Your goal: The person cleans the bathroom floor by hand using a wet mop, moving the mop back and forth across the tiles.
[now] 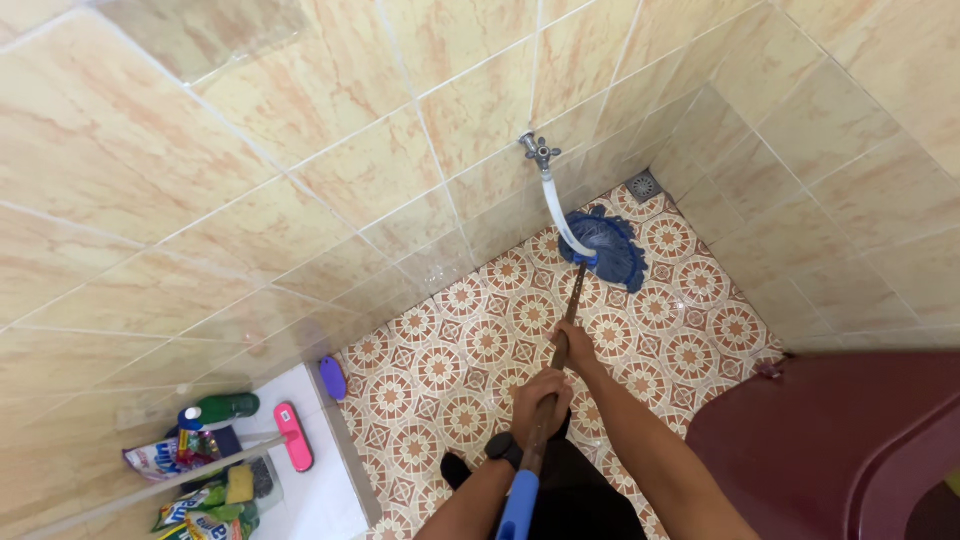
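Both my hands grip a long mop handle (572, 300). My left hand (538, 398) is wrapped round the lower part, above the blue grip (518, 505). My right hand (575, 348) holds the shaft a little further up. The blue mop head (618, 248) rests on the patterned floor tiles (470, 350) near the far corner, under a white hose (556, 212) that hangs from a metal wall tap (540, 150).
A floor drain (644, 186) sits in the far corner. A dark red plastic container (850, 440) stands at the right. On a white ledge (330, 500) at the left lie a pink brush (293, 437), a green bottle (222, 408), packets and a purple object (333, 378).
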